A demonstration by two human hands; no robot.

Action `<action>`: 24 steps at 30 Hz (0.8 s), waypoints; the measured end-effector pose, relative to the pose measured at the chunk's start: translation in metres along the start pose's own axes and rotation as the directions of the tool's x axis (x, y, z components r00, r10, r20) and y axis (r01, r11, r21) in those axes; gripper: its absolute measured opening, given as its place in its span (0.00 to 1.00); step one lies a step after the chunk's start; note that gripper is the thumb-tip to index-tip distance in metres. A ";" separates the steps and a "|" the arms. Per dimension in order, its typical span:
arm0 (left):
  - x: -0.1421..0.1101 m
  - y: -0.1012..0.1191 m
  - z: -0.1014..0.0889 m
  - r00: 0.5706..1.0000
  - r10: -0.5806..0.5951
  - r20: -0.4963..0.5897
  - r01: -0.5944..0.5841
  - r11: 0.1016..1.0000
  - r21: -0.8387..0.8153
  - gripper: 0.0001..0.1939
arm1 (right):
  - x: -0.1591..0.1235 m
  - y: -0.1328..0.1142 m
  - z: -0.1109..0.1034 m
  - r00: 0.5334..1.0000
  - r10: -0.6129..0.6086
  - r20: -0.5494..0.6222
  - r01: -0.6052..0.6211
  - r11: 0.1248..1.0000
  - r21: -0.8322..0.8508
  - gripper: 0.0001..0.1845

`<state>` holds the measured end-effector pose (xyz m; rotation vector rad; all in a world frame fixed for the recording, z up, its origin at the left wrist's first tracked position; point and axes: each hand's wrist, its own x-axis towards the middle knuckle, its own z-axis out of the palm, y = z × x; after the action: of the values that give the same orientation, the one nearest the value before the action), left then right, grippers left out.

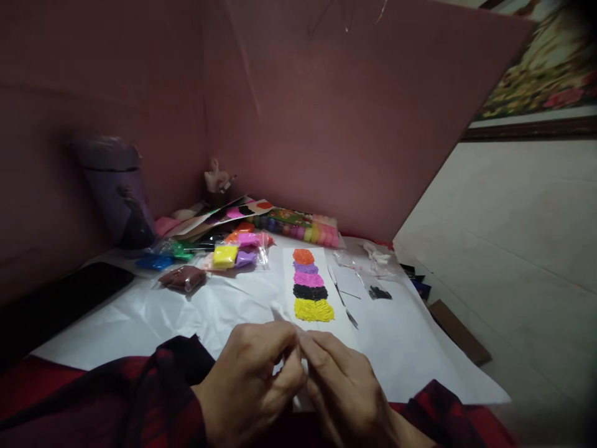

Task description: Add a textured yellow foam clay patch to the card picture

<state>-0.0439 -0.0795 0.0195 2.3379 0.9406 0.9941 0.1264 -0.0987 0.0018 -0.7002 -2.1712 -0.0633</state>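
My left hand (256,373) and my right hand (345,379) meet at the fingertips over the near edge of the white sheet. Both have their fingers pinched together. A small whitish bit (277,311) shows just beyond the fingertips, blurred; whether the fingers hold it I cannot tell. Right beyond my hands lies a white paper strip (288,286) bearing textured bands of what looks like modelling clay: orange, purple, pink, black and, nearest me, yellow clay (313,310). A metal fork (346,305) rests along the strip's right side, tines towards me.
Clear bags of coloured clay lie at the left, among them a yellow pack (224,257) and a brown pack (183,279). Behind them are cards and a long multicoloured pack (298,227). A dark flat object (69,305), a purple tumbler (116,199) and a black-filled bag (380,292) flank the sheet.
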 end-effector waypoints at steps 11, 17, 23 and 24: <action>0.011 0.000 -0.015 0.932 -0.226 -0.284 0.132 0.940 -0.313 0.09 | 0.005 0.011 0.002 0.743 0.667 -0.059 -0.477 0.589 0.653 0.13; 0.026 -0.019 -0.014 0.922 -0.386 0.028 0.341 0.778 -0.527 0.19 | 0.008 0.013 0.001 0.654 0.756 0.021 -0.447 0.364 0.817 0.09; 0.026 -0.021 -0.004 0.893 -0.360 0.270 0.433 0.524 -0.733 0.23 | 0.008 0.013 0.002 0.649 0.760 0.015 -0.451 0.369 0.813 0.10; 0.026 -0.021 -0.004 0.888 -0.371 0.273 0.443 0.523 -0.728 0.24 | 0.008 0.013 0.002 0.651 0.759 -0.002 -0.443 0.382 0.811 0.10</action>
<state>-0.0421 -0.0459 0.0212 1.3158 0.7497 0.8475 0.1278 -0.0839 0.0039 -0.8480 -1.2078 1.0058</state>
